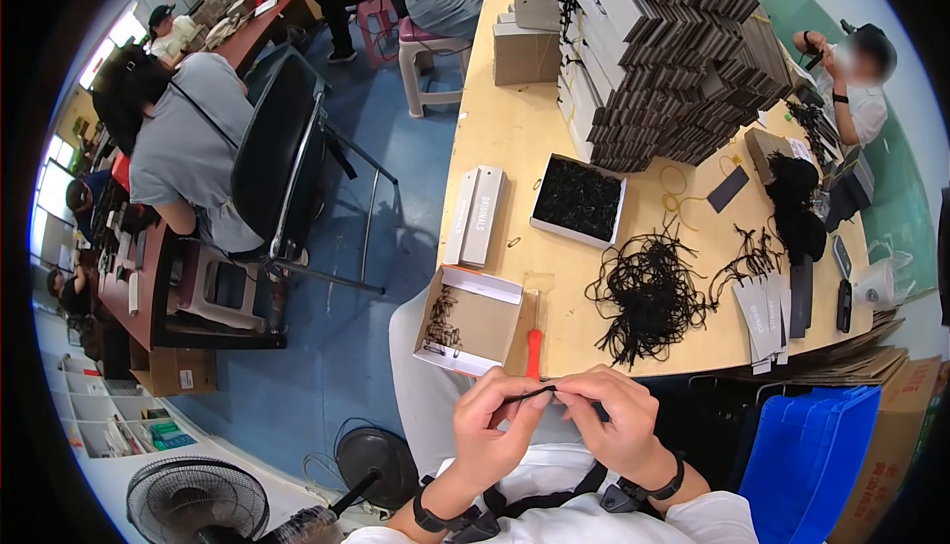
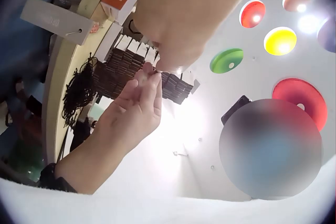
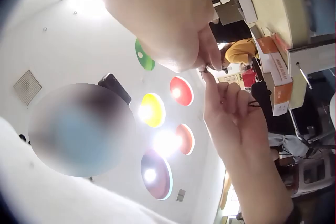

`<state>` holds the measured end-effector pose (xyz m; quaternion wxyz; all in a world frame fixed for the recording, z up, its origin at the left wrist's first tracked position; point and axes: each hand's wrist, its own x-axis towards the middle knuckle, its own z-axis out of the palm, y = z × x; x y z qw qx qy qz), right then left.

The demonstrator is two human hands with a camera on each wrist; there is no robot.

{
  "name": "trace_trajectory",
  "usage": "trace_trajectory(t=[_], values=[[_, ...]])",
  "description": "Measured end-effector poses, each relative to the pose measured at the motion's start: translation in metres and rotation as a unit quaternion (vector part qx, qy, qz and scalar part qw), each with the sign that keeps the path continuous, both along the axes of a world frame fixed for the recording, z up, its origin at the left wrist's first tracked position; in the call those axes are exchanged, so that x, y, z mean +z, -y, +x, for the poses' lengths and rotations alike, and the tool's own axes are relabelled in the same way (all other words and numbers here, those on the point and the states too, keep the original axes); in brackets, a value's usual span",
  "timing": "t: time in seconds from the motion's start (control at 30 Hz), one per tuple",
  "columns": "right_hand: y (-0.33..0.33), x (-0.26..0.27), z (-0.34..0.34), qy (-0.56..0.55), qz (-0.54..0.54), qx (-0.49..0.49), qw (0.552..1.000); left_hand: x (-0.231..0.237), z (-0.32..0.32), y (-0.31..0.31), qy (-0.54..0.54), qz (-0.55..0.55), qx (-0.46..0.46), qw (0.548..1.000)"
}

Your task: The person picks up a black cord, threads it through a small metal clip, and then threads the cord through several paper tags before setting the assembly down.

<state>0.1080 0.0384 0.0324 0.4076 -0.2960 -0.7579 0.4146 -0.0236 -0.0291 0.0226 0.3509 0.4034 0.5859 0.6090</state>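
Note:
Both hands meet in front of the body, close to the table's near edge in the head view. A short length of black cord (image 1: 531, 395) runs between their fingertips. My left hand (image 1: 495, 423) pinches it between thumb and fingers. Opposite, my right hand (image 1: 614, 421) pinches the cord's other part, thumb and forefinger together. In the left wrist view the right hand (image 2: 131, 112) has its fingertips up against the left ones. A dark loop of cord (image 3: 254, 103) shows beside the left hand (image 3: 231, 111) in the right wrist view. Fingers hide much of the cord.
Just beyond the hands are a red-handled tool (image 1: 534, 354) and an open box (image 1: 495, 338) with small dark pieces. Loose black cords (image 1: 648, 296), a white box (image 1: 618, 212) of black pieces and tall card stacks (image 1: 673, 89) occupy the table (image 1: 475, 138). A blue bin (image 1: 811, 465) stands right.

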Motion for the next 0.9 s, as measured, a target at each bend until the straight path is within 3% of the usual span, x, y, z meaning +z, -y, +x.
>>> trace_trajectory(t=[0.07, 0.23, 0.47, 0.57, 0.63, 0.67, 0.73, 0.9], values=[[0.001, -0.001, -0.004, 0.012, 0.017, -0.016, 1.0, 0.001, 0.004, -0.002, -0.01, 0.007, 0.024, 1.0], [-0.005, -0.002, -0.008, 0.055, 0.053, -0.029, 0.997, 0.003, 0.006, -0.006, -0.155, 0.0, 0.067, 0.986], [-0.018, -0.003, 0.0, 0.115, 0.071, 0.037, 0.99, 0.003, 0.0, -0.005, -0.261, -0.013, 0.03, 0.965], [-0.022, 0.0, 0.002, 0.139, 0.076, 0.053, 0.986, 0.002, -0.002, -0.005, -0.178, -0.051, 0.007, 0.983], [-0.024, 0.001, 0.002, 0.147, 0.083, 0.056, 0.984, 0.002, -0.006, -0.005, 0.116, -0.132, -0.052, 0.983], [-0.025, 0.002, 0.001, 0.147, 0.093, 0.057, 0.983, 0.003, -0.009, -0.005, 0.117, -0.133, -0.051, 0.983], [-0.026, 0.002, 0.0, 0.145, 0.103, 0.059, 0.982, 0.009, -0.015, -0.009, 0.249, -0.165, -0.097, 0.949], [-0.024, -0.001, 0.0, 0.111, 0.164, 0.037, 0.979, 0.004, -0.014, -0.006, 0.315, -0.153, -0.085, 0.933]])
